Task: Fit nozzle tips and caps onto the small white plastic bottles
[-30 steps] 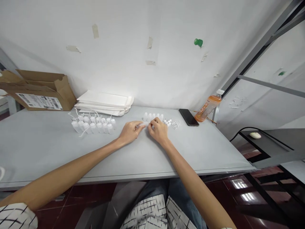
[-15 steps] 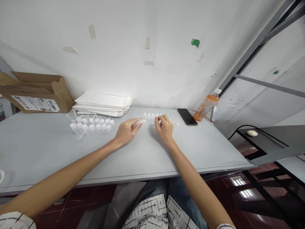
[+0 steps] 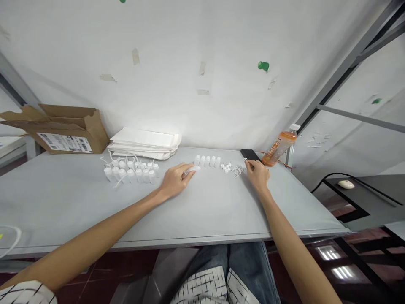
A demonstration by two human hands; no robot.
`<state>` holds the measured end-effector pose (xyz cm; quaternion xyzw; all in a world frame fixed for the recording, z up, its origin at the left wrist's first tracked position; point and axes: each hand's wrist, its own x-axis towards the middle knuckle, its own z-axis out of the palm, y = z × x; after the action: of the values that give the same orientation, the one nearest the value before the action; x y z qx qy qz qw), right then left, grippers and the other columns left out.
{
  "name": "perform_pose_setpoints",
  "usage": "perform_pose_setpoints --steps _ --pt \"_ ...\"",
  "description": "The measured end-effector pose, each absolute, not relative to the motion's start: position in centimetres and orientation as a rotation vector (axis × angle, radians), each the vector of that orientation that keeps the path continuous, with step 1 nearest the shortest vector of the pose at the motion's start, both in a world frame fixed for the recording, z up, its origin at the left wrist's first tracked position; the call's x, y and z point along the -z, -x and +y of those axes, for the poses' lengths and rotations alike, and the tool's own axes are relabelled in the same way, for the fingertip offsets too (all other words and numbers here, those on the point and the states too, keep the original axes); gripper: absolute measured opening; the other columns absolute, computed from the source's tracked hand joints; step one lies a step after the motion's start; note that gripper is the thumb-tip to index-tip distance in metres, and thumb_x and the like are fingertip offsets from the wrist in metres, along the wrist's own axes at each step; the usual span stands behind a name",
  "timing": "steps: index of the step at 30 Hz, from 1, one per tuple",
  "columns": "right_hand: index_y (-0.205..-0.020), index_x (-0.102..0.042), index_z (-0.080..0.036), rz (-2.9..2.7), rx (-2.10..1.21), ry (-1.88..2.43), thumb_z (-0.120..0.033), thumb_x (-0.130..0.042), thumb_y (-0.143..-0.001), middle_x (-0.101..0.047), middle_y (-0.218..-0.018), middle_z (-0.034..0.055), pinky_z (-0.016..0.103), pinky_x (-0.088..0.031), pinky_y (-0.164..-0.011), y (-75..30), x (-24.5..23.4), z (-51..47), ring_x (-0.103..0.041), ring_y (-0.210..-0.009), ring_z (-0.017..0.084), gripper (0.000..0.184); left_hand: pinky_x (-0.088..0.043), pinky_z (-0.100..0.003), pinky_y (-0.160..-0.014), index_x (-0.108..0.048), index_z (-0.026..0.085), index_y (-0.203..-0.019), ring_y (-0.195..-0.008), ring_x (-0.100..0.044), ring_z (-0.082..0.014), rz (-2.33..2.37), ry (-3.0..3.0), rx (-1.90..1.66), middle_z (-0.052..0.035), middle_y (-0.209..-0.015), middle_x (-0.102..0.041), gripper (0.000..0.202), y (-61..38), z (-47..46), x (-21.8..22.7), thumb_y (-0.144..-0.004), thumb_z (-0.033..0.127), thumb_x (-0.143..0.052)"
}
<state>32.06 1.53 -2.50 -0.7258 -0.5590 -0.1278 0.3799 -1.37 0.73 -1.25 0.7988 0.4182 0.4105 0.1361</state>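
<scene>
Left hand: it is at the middle of the table and it grasps a small white bottle (image 3: 193, 169), which lies on its side between thumb and fingers. The hand (image 3: 176, 181) is closed lightly, not clenched.

Right hand: the right hand (image 3: 257, 175) is at the far right side, close to the small white rings (image 3: 238, 170). Its fingertips (image 3: 246, 164) come together, but I cannot tell if they grasp one small piece or are empty.

Table items: a row of upright white bottles (image 3: 207, 161) stands on the far side of the gray table (image 3: 63, 202), and a group of white bottles with thin tubes (image 3: 129, 173) stands to the left. A black phone (image 3: 249, 154) and an orange drink bottle (image 3: 280, 145) are far right. A paper stack (image 3: 144, 143) and a cardboard box (image 3: 74, 135) are far left.

Risk: I think the rings are light, so a careless finger could scatter them. A weak grip could also let the held bottle fall and roll into the row.

Change: half a second earlier, the right hand was beside the left hand at the bottle row; now the hands are well apart.
</scene>
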Motion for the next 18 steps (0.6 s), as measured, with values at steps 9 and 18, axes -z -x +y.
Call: perform_pose_setpoints --steps 9,18 --pt "-0.09 -0.08 -0.021 -1.53 0.167 1.958 -0.041 -0.058 -0.089 -0.069 -0.096 0.0069 0.029 -0.031 -0.062 -31.4 2.7 1.3 -0.057 -0.074 0.016 0.03 -0.044 -0.028 -0.064 -0.072 0.019 -0.108 -0.061 -0.056 -0.0133 1.248 -2.345 -1.12 -0.0023 -0.085 -0.07 0.031 1.5 0.8 1.5 -0.094 0.038 -0.052" --pt "-0.086 -0.077 -0.017 -1.389 0.209 1.859 -0.043 -0.055 -0.09 -0.068 -0.093 0.0082 0.03 -0.034 -0.063 -31.1 1.9 0.7 -0.054 -0.068 0.016 0.035 -0.045 -0.027 -0.066 -0.072 0.021 -0.11 -0.063 -0.059 -0.0131 1.288 -2.377 -1.131 -0.0019 -0.088 -0.07 0.029 1.3 0.3 1.0 -0.092 0.033 -0.052"
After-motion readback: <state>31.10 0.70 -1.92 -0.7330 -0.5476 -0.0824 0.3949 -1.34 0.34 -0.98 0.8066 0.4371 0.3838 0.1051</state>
